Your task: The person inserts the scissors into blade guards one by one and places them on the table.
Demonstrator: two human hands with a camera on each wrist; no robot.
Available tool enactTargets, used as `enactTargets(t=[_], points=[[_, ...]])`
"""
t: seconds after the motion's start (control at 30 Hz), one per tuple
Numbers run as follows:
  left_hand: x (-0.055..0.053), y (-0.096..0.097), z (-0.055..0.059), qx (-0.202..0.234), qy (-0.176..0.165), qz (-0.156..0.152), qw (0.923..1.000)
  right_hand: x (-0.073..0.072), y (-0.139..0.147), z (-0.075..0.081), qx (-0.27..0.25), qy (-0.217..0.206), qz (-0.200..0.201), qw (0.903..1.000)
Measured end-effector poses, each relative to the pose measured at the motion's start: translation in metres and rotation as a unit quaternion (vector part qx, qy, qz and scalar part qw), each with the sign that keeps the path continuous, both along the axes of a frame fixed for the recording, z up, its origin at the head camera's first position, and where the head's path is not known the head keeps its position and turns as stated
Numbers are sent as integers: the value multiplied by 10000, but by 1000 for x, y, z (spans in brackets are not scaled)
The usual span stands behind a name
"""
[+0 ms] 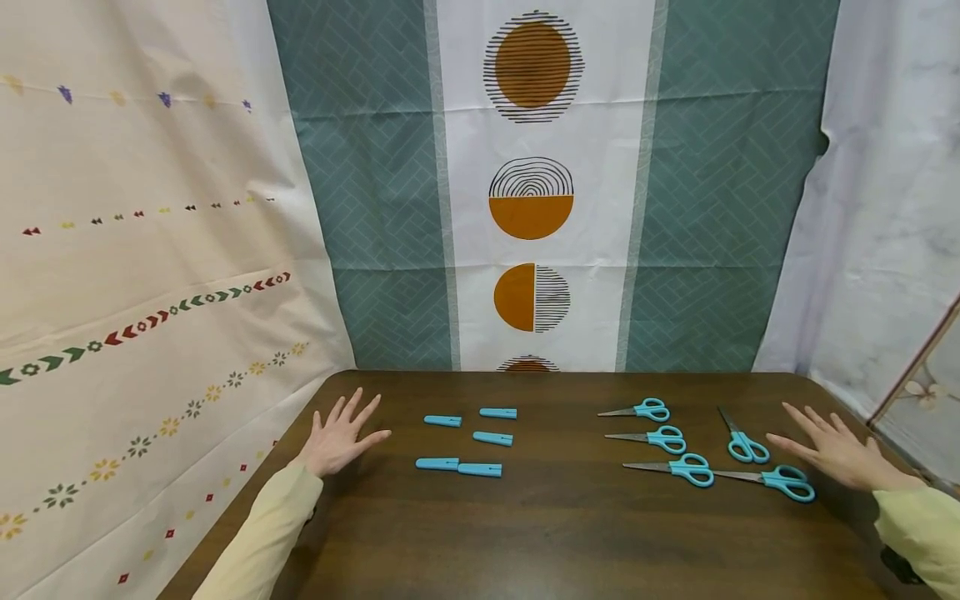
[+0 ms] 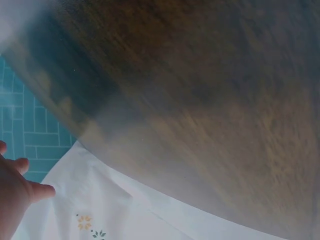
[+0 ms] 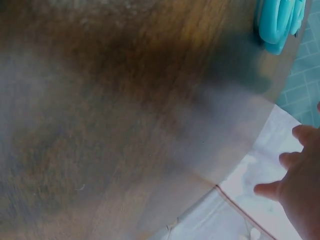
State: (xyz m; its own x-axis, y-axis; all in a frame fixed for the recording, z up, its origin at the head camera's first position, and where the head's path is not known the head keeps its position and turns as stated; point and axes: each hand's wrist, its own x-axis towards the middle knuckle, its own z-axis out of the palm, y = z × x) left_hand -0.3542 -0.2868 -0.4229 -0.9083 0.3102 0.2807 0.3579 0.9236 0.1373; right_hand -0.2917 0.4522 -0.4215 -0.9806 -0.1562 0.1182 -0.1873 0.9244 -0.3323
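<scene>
My left hand [image 1: 337, 442] is at the table's left side with fingers spread, holding nothing. To its right lie several light-blue scissor covers; the nearest are one cover [image 1: 442, 421] and another [image 1: 437, 463], which meets a third [image 1: 480, 470] end to end. At the right side my right hand [image 1: 840, 450] also has its fingers spread and holds nothing. Close to its fingertips are blue-handled scissors [image 1: 747, 447] and a second pair [image 1: 787, 482]. More scissors [image 1: 666, 439] lie further left, blades pointing left. Blue scissor handles [image 3: 277, 22] show in the right wrist view.
The brown wooden table [image 1: 525, 542] ends at a far edge with rounded corners. Behind it hangs a green and white curtain [image 1: 390, 208] with orange circles. Patterned white cloth [image 1: 150, 350] hangs on the left, and pale marbled cloth [image 1: 892, 250] on the right.
</scene>
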Motion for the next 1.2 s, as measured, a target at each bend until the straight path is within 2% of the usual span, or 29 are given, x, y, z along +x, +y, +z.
enactTargets(t=[0.17, 0.23, 0.53, 0.77, 0.93, 1.13, 1.2], points=[[2, 3, 2, 153, -127, -424, 9989, -3, 3, -2, -717, 135, 572, 9957], [3, 4, 1, 184, -185, -562, 9981, -4, 3, -2, -859, 174, 748, 9933], [4, 5, -2, 235, -249, -760, 9965, 2, 1, 0, -468, -26, 488, 9977], [2, 10, 0, 261, -154, -1110, 9934, 2, 1, 2, -777, -114, 677, 9946], [0, 19, 2, 229, -76, -1422, 9895, 2, 4, -1, -1183, -206, 869, 9890], [-3, 29, 1, 106, 32, -1617, 9868, 3, 7, 0, -1343, -169, 1046, 9853], [-4, 32, 1, 108, -35, -1688, 9856, 3, 7, 1, -1423, -300, 1097, 9833]])
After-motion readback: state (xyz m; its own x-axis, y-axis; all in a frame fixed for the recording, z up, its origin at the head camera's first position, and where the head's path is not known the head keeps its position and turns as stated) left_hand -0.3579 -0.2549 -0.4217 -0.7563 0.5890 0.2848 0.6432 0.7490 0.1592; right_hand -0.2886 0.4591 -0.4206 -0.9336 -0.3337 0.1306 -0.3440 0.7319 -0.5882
